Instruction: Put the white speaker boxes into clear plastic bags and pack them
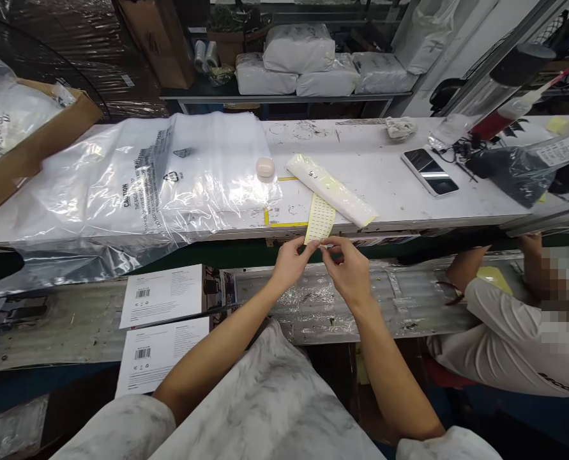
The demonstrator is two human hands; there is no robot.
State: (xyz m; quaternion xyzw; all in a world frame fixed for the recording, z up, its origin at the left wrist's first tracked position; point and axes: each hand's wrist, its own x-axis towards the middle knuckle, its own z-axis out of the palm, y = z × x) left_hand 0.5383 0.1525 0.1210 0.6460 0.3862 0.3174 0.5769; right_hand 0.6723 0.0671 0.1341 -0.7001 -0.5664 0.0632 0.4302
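A yellow sheet of small labels [320, 218] hangs over the front edge of the white shelf, its upper part beneath a long white wrapped packet [332, 190]. My left hand [291, 260] pinches the lower end of the sheet between thumb and finger. Close beside it, the thumb and index finger of my right hand [348, 267] are pressed together at the sheet's lower corner; whatever they grip is too small to make out. Left of the packet, a small pale pink case [265, 168] rests on a stack of clear printed plastic bags [207, 166].
Two white printed boxes [164, 297] lie on the lower bench [73, 332] at left. A phone [429, 172], a cloth and a dark bag are on the shelf [365, 144] at right. Another person's arms [470, 268] reach in at right. An open carton [68, 124] stands far left.
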